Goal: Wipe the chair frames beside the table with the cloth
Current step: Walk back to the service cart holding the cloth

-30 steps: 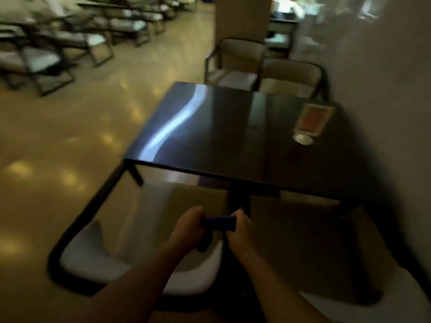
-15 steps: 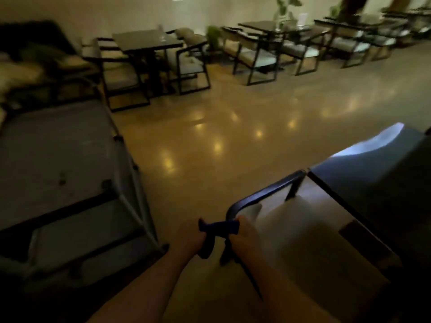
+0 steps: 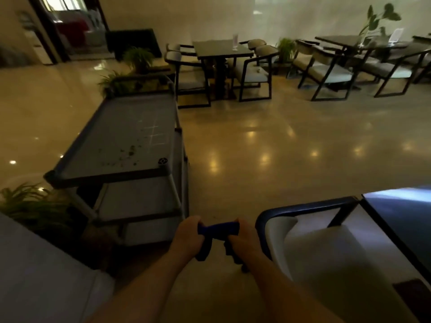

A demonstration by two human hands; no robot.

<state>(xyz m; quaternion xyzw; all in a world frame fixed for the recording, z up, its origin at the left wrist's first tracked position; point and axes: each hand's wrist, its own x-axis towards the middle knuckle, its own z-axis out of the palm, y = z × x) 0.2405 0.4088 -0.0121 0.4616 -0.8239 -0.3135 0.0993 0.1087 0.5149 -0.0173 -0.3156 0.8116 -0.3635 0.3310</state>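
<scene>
Both hands grip one dark blue cloth [image 3: 218, 229], a soft fabric bunched and pulled into a short band between them, with a loose end hanging down under each fist. The left hand [image 3: 188, 236] has its fingers curled tight around the cloth's left end; the right hand [image 3: 242, 238] has its fingers closed the same way around the right end. The cloth is held in the air over the floor, just left of the chair frame [image 3: 303, 205] and not touching it.

That frame is a dark, smooth bar with a rounded corner, and it runs around a pale padded seat cushion [image 3: 326, 257]. To its right the glossy dark counter [image 3: 401, 210] shows one corner, a bluish sheen along its top.

To the left stands one service cart [image 3: 121, 141] with a flat grey top tray, speckled with small dark crumbs, on pale tubular legs above lower shelves. The floor [image 3: 268, 141] is polished beige and mirrors several ceiling lights. A leafy plant [image 3: 28, 201] sits by the cart's near left corner. Farther back, two more dark square tables stand with angular dark-framed armchairs around them.
</scene>
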